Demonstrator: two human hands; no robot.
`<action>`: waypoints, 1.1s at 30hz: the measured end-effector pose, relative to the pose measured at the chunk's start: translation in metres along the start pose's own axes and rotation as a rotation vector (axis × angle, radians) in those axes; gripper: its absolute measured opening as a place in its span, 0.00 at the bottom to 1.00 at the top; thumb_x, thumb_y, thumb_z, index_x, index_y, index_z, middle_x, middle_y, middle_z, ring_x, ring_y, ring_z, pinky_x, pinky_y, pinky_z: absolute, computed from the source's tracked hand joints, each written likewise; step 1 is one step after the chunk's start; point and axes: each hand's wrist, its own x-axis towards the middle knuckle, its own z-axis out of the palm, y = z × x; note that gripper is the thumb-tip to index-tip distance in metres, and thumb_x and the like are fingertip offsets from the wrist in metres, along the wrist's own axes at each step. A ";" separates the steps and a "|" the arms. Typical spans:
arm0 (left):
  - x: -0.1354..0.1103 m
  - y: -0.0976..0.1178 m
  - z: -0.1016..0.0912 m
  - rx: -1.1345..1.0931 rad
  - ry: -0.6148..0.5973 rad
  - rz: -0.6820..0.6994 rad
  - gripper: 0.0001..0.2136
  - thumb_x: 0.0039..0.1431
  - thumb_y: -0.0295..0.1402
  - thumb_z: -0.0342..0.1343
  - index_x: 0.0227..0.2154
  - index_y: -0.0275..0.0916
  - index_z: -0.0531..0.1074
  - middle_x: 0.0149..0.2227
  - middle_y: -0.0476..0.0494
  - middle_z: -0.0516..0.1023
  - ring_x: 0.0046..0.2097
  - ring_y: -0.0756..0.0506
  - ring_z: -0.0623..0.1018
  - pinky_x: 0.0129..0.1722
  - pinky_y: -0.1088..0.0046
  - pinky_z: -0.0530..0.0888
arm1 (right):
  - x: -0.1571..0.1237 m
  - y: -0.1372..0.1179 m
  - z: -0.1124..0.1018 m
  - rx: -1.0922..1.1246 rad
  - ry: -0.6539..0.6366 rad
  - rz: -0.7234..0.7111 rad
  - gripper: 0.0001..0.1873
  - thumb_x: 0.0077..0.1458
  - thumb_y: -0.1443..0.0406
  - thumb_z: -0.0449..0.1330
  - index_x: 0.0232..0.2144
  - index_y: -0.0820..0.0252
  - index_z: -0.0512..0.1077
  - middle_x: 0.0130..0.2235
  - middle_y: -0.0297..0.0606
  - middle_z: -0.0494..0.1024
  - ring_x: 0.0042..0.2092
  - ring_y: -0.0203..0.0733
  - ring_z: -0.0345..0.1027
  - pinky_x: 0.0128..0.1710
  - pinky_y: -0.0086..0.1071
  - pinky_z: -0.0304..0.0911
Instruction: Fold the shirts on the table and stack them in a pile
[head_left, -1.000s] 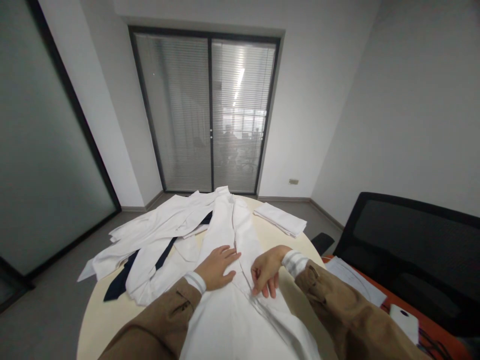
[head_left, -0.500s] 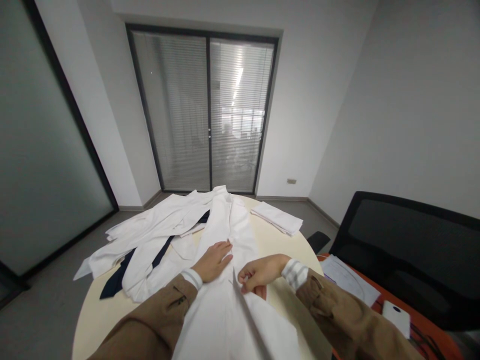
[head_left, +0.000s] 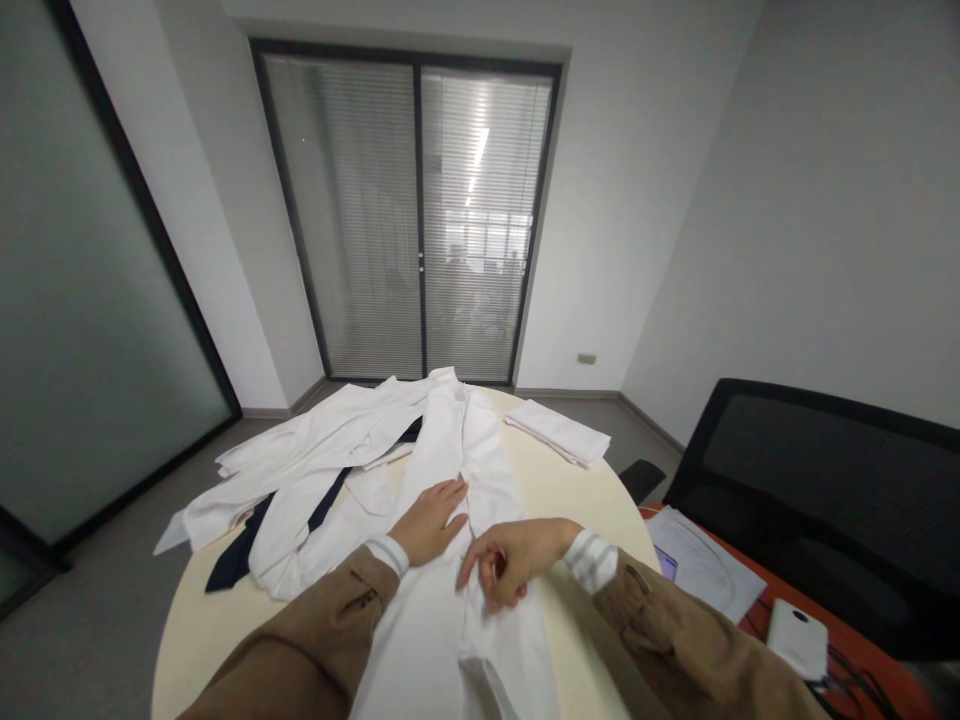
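A long white garment lies lengthwise on the round table, running from its far edge toward me. My left hand rests flat on it, fingers stretched out, next to the lengthwise edge down its middle. Just to the right, my right hand is bent over the cloth. Its index finger points down onto the garment beside that edge, the other fingers are curled, and a gap shows between thumb and index. No cloth is visibly pinched there. Near my body, the garment's right part stands up in a loose fold.
More white clothes and a dark navy cloth lie heaped on the left of the cream table. A folded white cloth sits at the far right edge. Beside the table, an orange-seated chair holds papers and a white device.
My right hand has moved slightly left, and the raised right flap of the garment has come inward and down. Its pinch on the flap has loosened. The left hand stays in place.
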 end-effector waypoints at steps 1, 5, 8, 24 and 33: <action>0.000 0.000 0.000 -0.002 -0.001 0.000 0.24 0.68 0.39 0.46 0.64 0.36 0.61 0.66 0.35 0.63 0.66 0.38 0.62 0.65 0.53 0.62 | -0.001 -0.001 0.002 -0.079 0.043 -0.011 0.37 0.37 0.56 0.76 0.51 0.57 0.74 0.29 0.26 0.75 0.24 0.29 0.68 0.27 0.21 0.65; 0.000 0.001 -0.003 -0.025 -0.009 0.001 0.24 0.69 0.39 0.45 0.65 0.37 0.59 0.67 0.35 0.61 0.67 0.39 0.61 0.65 0.53 0.61 | 0.000 -0.011 0.017 -0.363 0.037 -0.042 0.31 0.41 0.60 0.74 0.50 0.56 0.75 0.26 0.23 0.73 0.24 0.28 0.66 0.29 0.21 0.61; 0.001 0.001 -0.004 -0.040 -0.022 0.001 0.26 0.69 0.38 0.44 0.67 0.37 0.54 0.69 0.36 0.57 0.68 0.40 0.59 0.66 0.54 0.60 | 0.009 -0.018 0.028 -0.435 -0.063 0.040 0.25 0.42 0.63 0.73 0.46 0.56 0.76 0.26 0.22 0.74 0.24 0.29 0.67 0.30 0.22 0.62; 0.001 0.000 -0.001 -0.039 -0.006 -0.013 0.25 0.69 0.40 0.45 0.65 0.37 0.58 0.67 0.35 0.60 0.67 0.38 0.61 0.65 0.52 0.61 | 0.039 -0.014 0.039 0.034 -0.452 0.129 0.38 0.23 0.64 0.79 0.42 0.54 0.71 0.30 0.23 0.80 0.32 0.34 0.76 0.36 0.22 0.68; -0.002 0.006 -0.009 -0.092 0.012 0.036 0.24 0.66 0.42 0.50 0.64 0.47 0.62 0.63 0.36 0.63 0.63 0.36 0.64 0.62 0.51 0.63 | 0.037 -0.021 0.032 0.101 -0.581 0.169 0.26 0.37 0.56 0.76 0.39 0.58 0.74 0.32 0.30 0.81 0.31 0.35 0.77 0.31 0.22 0.69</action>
